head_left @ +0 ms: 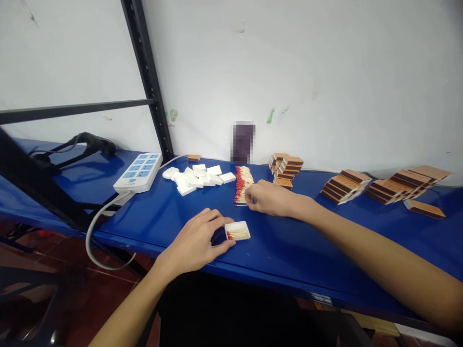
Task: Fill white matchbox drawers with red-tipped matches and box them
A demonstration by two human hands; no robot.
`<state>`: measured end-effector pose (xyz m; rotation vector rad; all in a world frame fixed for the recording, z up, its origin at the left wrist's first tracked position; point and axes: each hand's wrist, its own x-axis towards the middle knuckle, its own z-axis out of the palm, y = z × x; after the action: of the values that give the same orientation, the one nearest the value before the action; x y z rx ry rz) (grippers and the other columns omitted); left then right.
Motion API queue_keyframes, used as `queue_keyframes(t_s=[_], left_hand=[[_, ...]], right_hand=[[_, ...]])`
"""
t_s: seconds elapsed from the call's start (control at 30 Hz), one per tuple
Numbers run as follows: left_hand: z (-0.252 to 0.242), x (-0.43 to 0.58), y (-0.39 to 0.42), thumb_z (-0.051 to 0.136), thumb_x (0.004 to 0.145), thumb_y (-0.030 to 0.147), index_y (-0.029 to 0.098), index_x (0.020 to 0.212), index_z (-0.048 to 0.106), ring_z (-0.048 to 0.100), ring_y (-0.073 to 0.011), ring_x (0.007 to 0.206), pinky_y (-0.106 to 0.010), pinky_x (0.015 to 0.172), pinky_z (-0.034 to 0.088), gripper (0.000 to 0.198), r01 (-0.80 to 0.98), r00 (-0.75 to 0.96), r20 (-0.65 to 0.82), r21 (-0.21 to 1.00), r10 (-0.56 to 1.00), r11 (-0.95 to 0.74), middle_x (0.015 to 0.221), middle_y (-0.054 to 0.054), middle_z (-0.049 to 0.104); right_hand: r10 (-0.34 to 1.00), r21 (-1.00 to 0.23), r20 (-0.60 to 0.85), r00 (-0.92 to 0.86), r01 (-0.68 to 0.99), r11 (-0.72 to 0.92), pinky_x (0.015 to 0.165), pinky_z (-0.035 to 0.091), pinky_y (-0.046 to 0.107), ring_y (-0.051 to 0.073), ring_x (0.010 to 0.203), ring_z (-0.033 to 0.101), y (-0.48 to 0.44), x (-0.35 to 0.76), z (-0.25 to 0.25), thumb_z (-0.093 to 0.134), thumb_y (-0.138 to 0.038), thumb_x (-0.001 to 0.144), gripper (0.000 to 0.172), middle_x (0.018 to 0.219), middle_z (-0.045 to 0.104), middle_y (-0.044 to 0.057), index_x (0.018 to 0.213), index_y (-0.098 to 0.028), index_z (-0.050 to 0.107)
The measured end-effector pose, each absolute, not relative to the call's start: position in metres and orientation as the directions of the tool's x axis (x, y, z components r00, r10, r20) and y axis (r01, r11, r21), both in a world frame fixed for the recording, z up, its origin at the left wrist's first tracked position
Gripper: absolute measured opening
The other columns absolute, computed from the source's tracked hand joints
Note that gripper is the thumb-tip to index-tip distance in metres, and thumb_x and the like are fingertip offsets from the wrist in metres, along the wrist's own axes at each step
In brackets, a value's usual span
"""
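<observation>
My left hand (198, 239) grips a small white matchbox tray (239, 225) by its left end, thumb on the near side and fingers on the far side. A thin layer of red-tipped matches (239, 235) lies along the tray's near side. Beyond it, loose matches (244, 179) form a long pile, their red heads mostly to the left. My right hand (269, 197) is at the pile's near right edge, thumb and fingers pinched on matches; its fingertips are partly hidden. Several white trays (205, 177) lie heaped left of the pile.
Stacks of brown matchbox sleeves (287, 167) stand right of the pile, with more matchbox stacks (345, 185) farther right. One matchbox (194, 157) lies by the wall. A white power strip (139, 172) with a cable is beside the black rack post (150, 82). The blue tabletop (289, 255) ends near my body.
</observation>
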<state>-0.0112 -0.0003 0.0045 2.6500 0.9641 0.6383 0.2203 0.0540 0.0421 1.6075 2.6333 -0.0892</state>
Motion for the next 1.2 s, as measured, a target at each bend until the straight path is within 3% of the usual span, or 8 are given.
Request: queue_keyframes(t_s=[0.17, 0.4, 0.67, 0.83, 1.03, 1.2], left_hand=[[0.004, -0.011, 0.001, 0.060, 0.090, 0.035, 0.023, 0.118, 0.059, 0.056, -0.0204, 0.095, -0.039, 0.095, 0.042, 0.030, 0.548, 0.689, 0.314, 0.366, 0.654, -0.753, 0.102, -0.003, 0.061], [0.003, -0.011, 0.001, 0.060, 0.090, 0.035, 0.023, 0.118, 0.059, 0.056, -0.0209, 0.094, -0.038, 0.091, 0.044, 0.030, 0.549, 0.691, 0.314, 0.357, 0.651, -0.756, 0.102, -0.003, 0.060], [0.004, -0.011, 0.000, 0.060, 0.090, 0.035, 0.023, 0.118, 0.059, 0.056, -0.0199, 0.095, -0.037, 0.094, 0.042, 0.030, 0.551, 0.691, 0.311, 0.360, 0.653, -0.753, 0.102, -0.002, 0.060], [0.004, -0.012, 0.000, 0.061, 0.090, 0.035, 0.023, 0.117, 0.059, 0.056, -0.0195, 0.095, -0.037, 0.094, 0.042, 0.030, 0.553, 0.687, 0.312, 0.362, 0.656, -0.751, 0.102, -0.002, 0.060], [0.004, -0.011, 0.000, 0.062, 0.089, 0.035, 0.024, 0.116, 0.060, 0.056, -0.0196, 0.093, -0.035, 0.089, 0.044, 0.030, 0.559, 0.681, 0.315, 0.359, 0.661, -0.747, 0.101, -0.001, 0.061], [0.005, -0.010, -0.001, 0.061, 0.089, 0.033, 0.024, 0.117, 0.060, 0.057, -0.0194, 0.092, -0.034, 0.088, 0.044, 0.029, 0.559, 0.679, 0.322, 0.355, 0.660, -0.749, 0.099, -0.001, 0.061]], right_hand=[[0.889, 0.027, -0.034, -0.456, 0.889, 0.457, 0.052, 0.031, 0.025, 0.016, 0.064, 0.057, 0.054, 0.216, 0.036, 0.052, -0.015, 0.079, 0.014, 0.075, 0.067, 0.008, 0.077, -0.016, 0.065], [0.883, -0.007, -0.040, -0.467, 0.884, 0.467, 0.053, 0.033, 0.025, 0.015, 0.062, 0.057, 0.055, 0.216, 0.036, 0.051, -0.014, 0.080, 0.014, 0.072, 0.065, 0.007, 0.071, -0.017, 0.062], [0.839, -0.193, -0.167, -0.518, 0.851, 0.488, 0.053, 0.036, 0.023, 0.014, 0.061, 0.057, 0.053, 0.219, 0.042, 0.056, -0.018, 0.075, 0.008, 0.070, 0.066, 0.001, 0.075, -0.018, 0.064], [0.805, -0.215, -0.195, -0.560, 0.825, 0.522, 0.051, 0.035, 0.023, 0.013, 0.057, 0.054, 0.053, 0.224, 0.048, 0.056, -0.020, 0.074, 0.007, 0.066, 0.063, 0.000, 0.076, -0.018, 0.063], [0.762, -0.275, -0.127, -0.635, 0.760, 0.588, 0.048, 0.031, 0.023, 0.010, 0.051, 0.045, 0.037, 0.220, 0.068, 0.054, -0.021, 0.076, 0.010, 0.058, 0.055, -0.002, 0.073, -0.017, 0.063], [0.715, -0.354, -0.201, -0.670, 0.730, 0.584, 0.048, 0.033, 0.023, 0.010, 0.053, 0.049, 0.019, 0.205, 0.071, 0.056, -0.021, 0.076, 0.013, 0.063, 0.060, -0.002, 0.082, -0.017, 0.067]])
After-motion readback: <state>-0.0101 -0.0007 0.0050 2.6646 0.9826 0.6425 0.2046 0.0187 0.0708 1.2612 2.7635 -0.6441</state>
